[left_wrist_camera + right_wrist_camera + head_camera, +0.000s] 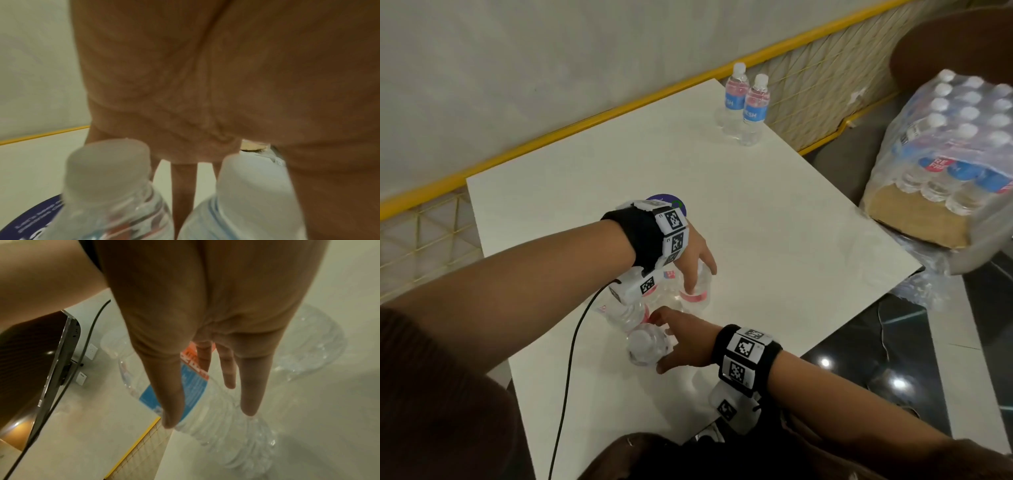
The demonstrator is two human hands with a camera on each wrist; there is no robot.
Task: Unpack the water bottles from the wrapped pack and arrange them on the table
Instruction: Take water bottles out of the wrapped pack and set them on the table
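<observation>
Several clear water bottles stand bunched near the front of the white table. My left hand reaches down over the far side of the bunch, its straight fingers pointing down behind two white caps. My right hand lies against the nearest bottle, thumb on one side and straight fingers on the other, over its blue label. Two more bottles stand upright at the far corner. The wrapped pack sits off the table to the right.
A blue round sticker lies on the table behind my left wrist. A black cable runs from that wrist to the near edge. Torn plastic wrap hangs by the table's right corner. A yellow-railed mesh fence borders the far side.
</observation>
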